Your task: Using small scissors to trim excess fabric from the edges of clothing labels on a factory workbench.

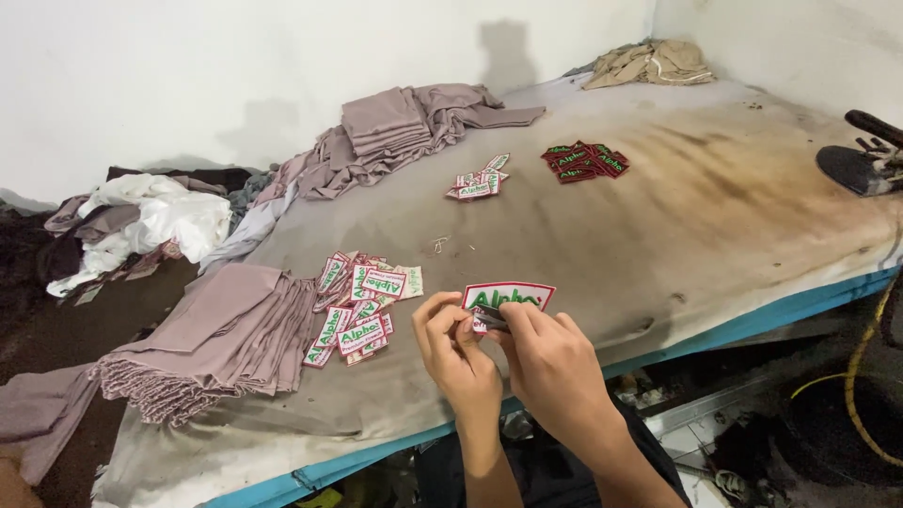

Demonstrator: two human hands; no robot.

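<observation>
Both hands hold one embroidered patch point(508, 297), white with green lettering and a red border, just above the near edge of the stained padded table point(658, 226). My left hand point(458, 353) pinches its lower left part. My right hand point(550, 367) grips it from the right, fingers over its lower edge. To the left of my hands lies a loose pile of similar patches point(362, 303). Beside that pile sits a stack of folded mauve fabric point(221, 334).
A small pile of white patches point(480, 179) and a pile of dark red patches point(585, 162) lie farther back. More mauve cloth point(404, 127) is at the back left, beige cloth point(649, 62) at the far corner, an iron point(861, 160) at the right edge.
</observation>
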